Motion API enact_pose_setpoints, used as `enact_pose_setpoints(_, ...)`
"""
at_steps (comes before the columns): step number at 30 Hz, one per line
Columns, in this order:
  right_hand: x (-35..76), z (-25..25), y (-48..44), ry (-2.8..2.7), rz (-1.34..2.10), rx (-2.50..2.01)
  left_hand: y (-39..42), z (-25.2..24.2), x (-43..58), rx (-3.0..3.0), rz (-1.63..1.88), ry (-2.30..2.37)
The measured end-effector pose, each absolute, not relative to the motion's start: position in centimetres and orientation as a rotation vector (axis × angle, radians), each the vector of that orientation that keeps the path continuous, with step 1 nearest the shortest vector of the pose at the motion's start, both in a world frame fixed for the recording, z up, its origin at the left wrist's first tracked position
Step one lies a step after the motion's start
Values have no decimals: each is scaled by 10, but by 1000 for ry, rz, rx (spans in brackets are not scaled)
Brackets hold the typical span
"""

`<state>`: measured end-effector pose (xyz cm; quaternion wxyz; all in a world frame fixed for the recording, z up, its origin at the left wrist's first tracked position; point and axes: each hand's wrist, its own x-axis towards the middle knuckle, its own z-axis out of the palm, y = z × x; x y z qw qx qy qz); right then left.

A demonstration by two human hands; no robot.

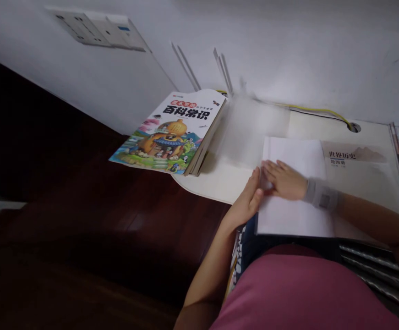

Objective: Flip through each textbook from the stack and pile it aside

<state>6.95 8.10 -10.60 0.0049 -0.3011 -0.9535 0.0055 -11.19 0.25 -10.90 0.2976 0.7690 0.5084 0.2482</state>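
White paper page (297,215) under our flat, open right hand (285,182), open left hand (249,201) at its edge; careless pushing could crease it.

Encyclopedia (172,133) on desk (216,183), left; blank page (298,215) right of it; atlas (357,169) rightmost.

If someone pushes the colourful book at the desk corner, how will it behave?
The colourful book looks thick, so probably stiff and rather heavy. Much of it overhangs the desk edge, so a push leftward may tip it off.
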Motion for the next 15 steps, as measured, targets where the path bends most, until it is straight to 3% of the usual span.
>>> enact_pose_setpoints(5,67,-107,32,-2955,61,-766,7,-118,-106,2053,695,1279)
enact_pose_setpoints(11,76,-116,89,-2928,134,-948,17,-112,-104,2038,844,1292)
enact_pose_setpoints(15,81,-123,119,-2831,193,-1015,18,-114,-99,2225,629,1413)
